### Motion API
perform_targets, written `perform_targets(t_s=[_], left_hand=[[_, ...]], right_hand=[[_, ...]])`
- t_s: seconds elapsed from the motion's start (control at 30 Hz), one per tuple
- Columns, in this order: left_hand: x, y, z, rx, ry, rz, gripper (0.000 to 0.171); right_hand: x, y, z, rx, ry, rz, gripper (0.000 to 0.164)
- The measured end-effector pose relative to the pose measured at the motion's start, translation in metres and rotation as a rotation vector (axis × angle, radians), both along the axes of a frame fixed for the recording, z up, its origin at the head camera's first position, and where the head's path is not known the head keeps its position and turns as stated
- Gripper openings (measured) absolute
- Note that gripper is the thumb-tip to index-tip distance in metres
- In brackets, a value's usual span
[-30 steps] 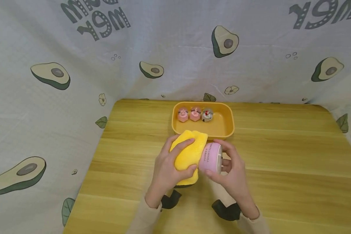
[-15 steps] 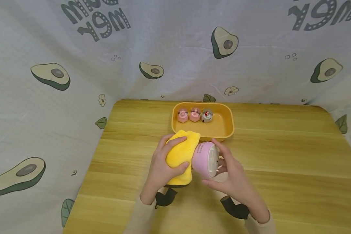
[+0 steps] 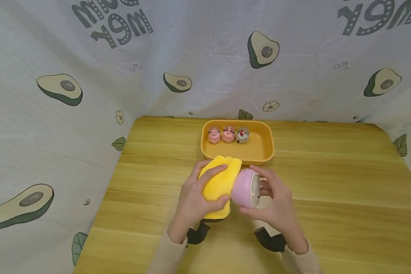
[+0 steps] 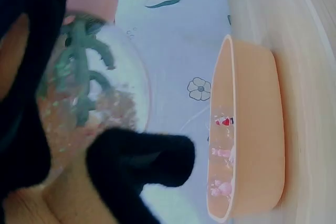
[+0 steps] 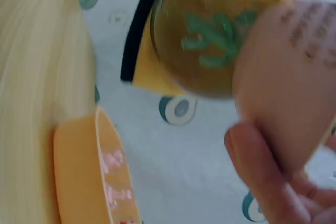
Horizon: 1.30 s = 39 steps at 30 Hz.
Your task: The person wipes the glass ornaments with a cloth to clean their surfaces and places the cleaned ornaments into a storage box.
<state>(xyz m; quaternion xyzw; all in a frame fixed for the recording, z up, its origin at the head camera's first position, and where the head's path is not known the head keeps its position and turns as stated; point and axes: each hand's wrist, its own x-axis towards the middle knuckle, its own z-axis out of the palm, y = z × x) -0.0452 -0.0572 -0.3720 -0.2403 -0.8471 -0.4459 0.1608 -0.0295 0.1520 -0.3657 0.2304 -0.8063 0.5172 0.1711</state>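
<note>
A snow globe with a pink base is held sideways above the table, its pale underside facing right. Inside the clear dome is a green cactus-like figure, with glitter showing in the left wrist view. My left hand grips a yellow cloth wrapped over the dome, fingers on top and thumb in front. The head view has the dome hidden behind this cloth. My right hand holds the base by its bottom edge, thumb at the front and index finger at the back.
Just beyond my hands stands a yellow tray. In it sit two small pink snow globes and one white-based globe, side by side. Behind the wooden table hangs an avocado-print cloth.
Both hands have shifted left and then back right with the globe. Its base has turned, so the lettering has rolled almost out of sight in the head view.
</note>
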Motion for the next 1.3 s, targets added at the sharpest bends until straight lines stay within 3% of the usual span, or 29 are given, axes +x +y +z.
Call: perform_targets(t_s=[0.17, 0.23, 0.3, 0.4, 0.53, 0.63, 0.77, 0.93, 1.07, 1.17, 1.3], left_hand=[[0.001, 0.007, -0.002, -0.114, 0.171, 0.089, 0.059], [0.001, 0.009, -0.004, -0.135, 0.193, 0.109, 0.059], [0.001, 0.009, -0.006, -0.116, 0.169, 0.11, 0.059], [0.0, 0.005, -0.008, 0.0, 0.045, 0.06, 0.058], [-0.005, -0.004, -0.005, 0.148, -0.1, -0.045, 0.058], [-0.008, -0.009, 0.001, 0.121, -0.132, -0.092, 0.058], [-0.008, -0.01, 0.004, 0.023, -0.121, -0.077, 0.059], [-0.004, -0.001, -0.002, -0.041, -0.028, 0.027, 0.058], [-0.002, 0.007, -0.009, -0.07, 0.076, 0.152, 0.058], [-0.001, 0.013, -0.013, -0.023, 0.153, 0.213, 0.058], [0.0, 0.019, -0.017, 0.093, 0.215, 0.237, 0.058]], right_hand=[[0.004, -0.008, 0.0, -0.19, -0.377, -0.128, 0.06], [0.004, -0.01, 0.001, -0.242, -0.507, -0.155, 0.05], [0.003, -0.008, 0.004, -0.228, -0.574, -0.134, 0.049], [0.002, -0.001, 0.009, -0.104, -0.519, -0.038, 0.063], [0.0, 0.01, 0.015, 0.09, -0.325, 0.092, 0.089], [-0.003, 0.015, 0.018, 0.213, -0.206, 0.142, 0.097], [-0.006, 0.017, 0.016, 0.28, -0.125, 0.173, 0.094], [-0.004, 0.005, 0.015, 0.164, -0.087, 0.104, 0.089], [0.002, -0.008, 0.017, -0.018, -0.16, 0.04, 0.079], [0.003, -0.013, 0.007, -0.187, -0.245, 0.001, 0.074], [0.003, -0.015, -0.008, -0.448, -0.365, -0.001, 0.065]])
